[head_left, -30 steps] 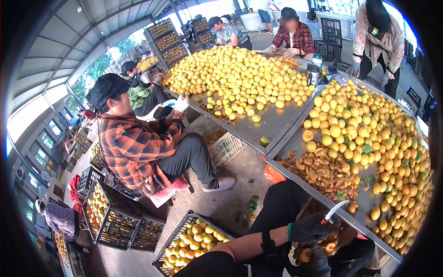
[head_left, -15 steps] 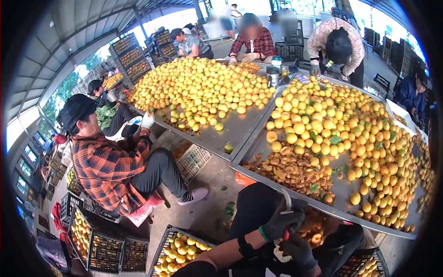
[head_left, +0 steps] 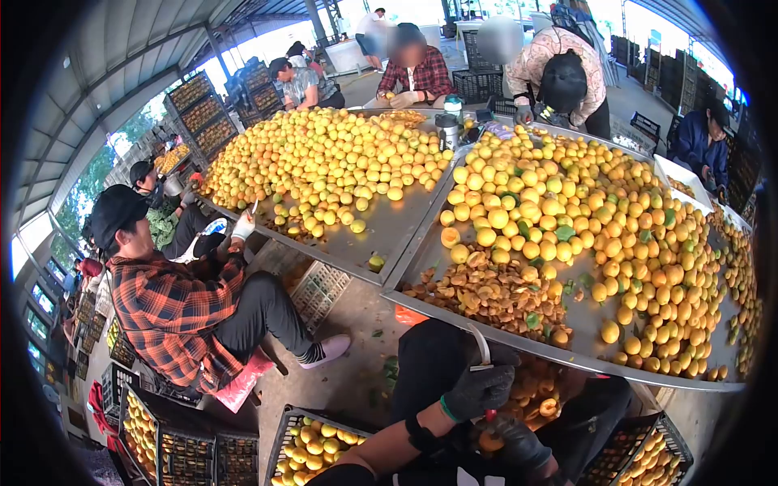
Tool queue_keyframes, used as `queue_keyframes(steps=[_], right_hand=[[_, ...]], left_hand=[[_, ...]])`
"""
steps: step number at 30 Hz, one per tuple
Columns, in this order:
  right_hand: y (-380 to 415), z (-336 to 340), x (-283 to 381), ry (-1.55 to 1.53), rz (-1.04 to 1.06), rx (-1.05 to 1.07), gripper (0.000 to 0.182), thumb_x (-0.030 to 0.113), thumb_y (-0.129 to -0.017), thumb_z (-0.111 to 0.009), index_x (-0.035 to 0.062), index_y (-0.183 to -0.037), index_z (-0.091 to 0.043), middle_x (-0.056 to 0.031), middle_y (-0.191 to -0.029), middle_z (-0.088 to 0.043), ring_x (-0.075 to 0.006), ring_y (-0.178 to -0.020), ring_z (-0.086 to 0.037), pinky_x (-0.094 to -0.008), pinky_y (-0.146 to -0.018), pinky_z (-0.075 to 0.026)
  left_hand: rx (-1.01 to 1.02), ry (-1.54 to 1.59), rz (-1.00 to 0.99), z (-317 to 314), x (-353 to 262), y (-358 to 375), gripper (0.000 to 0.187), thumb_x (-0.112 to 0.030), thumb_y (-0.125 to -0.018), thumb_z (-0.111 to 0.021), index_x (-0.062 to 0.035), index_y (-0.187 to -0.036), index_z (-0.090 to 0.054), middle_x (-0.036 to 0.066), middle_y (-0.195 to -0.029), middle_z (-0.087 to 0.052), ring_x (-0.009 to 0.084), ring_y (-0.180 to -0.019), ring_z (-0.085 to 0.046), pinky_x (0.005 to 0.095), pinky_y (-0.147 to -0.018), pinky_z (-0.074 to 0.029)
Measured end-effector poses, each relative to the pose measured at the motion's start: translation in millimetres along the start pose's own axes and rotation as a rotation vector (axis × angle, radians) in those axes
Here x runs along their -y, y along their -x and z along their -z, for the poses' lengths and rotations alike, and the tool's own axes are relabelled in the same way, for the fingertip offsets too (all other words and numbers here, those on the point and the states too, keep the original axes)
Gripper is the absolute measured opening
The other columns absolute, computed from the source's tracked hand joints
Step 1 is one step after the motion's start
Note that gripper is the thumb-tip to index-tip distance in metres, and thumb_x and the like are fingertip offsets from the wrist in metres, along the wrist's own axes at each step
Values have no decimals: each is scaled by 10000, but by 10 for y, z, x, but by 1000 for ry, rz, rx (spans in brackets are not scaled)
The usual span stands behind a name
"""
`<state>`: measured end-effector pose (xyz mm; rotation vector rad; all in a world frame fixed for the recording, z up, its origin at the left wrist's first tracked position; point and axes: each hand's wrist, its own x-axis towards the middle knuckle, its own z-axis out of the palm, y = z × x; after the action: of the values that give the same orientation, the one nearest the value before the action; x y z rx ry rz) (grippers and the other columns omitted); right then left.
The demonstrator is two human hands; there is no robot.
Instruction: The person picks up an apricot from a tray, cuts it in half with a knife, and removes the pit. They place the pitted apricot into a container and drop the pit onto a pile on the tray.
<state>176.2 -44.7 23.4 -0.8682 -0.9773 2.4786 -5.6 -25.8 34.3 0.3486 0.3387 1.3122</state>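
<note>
My left hand (head_left: pixel 480 390), in a dark glove with a green cuff, is closed around a curved pale tool (head_left: pixel 481 343) that sticks up above the fingers. Just below and to the right, my right hand (head_left: pixel 519 447), also in a dark glove, has its fingers wrapped round a yellow-orange fruit (head_left: pixel 490 441). A small red piece shows between the two hands. Behind them, over my lap, lie cut orange fruit pieces (head_left: pixel 536 389). Blur and shadow hide the fingertips.
A metal table (head_left: pixel 567 355) bears whole fruit (head_left: pixel 559 194) and a brown pile of cut pieces (head_left: pixel 496 296). Fruit crates (head_left: pixel 285 429) stand on the floor at both sides. A person in a plaid shirt (head_left: pixel 174 296) sits at left; other people surround the table.
The view has shifted, so the table and people appear farther left. My left hand has risen a little from my right hand, where a fruit now shows.
</note>
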Motion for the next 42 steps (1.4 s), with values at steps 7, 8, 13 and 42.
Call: queue_keyframes(steps=[7,8,13,42], right_hand=[[-7,94,286,474,236,-29,242,195,-951,-532,23,-1086,-635,-87,-956,-663,-165,-909,-614,-294,-812,-475],[-39,118,309,605,265,-43,237,201,-956,-527,24,-1063,-644,-92,-923,-667,-160,-887,-618,-295,-799,-477],[-161,81,299,646,244,-106,219,217,-948,-554,32,-955,-670,-89,-841,-656,-170,-774,-616,-307,-716,-484],[104,203,16,205,276,-258,534,55,-785,-749,13,-1256,-500,-63,-1114,-602,-136,-975,-590,-254,-888,-479]], left_hand=[[-456,-250,-220,-276,45,-107,189,-200,-935,-571,-35,-1020,-603,10,-732,-564,121,-597,-543,228,-533,-440],[-476,-224,-230,-129,96,-132,188,-209,-934,-574,-39,-1008,-606,9,-718,-563,120,-601,-543,227,-536,-440],[-578,-218,-237,104,149,-199,121,-140,-922,-584,-96,-1027,-542,7,-756,-558,108,-566,-541,241,-452,-421],[-306,-257,-332,-422,177,-84,119,-61,-892,-601,-86,-987,-536,-6,-611,-467,64,-452,-390,207,-391,-319]])
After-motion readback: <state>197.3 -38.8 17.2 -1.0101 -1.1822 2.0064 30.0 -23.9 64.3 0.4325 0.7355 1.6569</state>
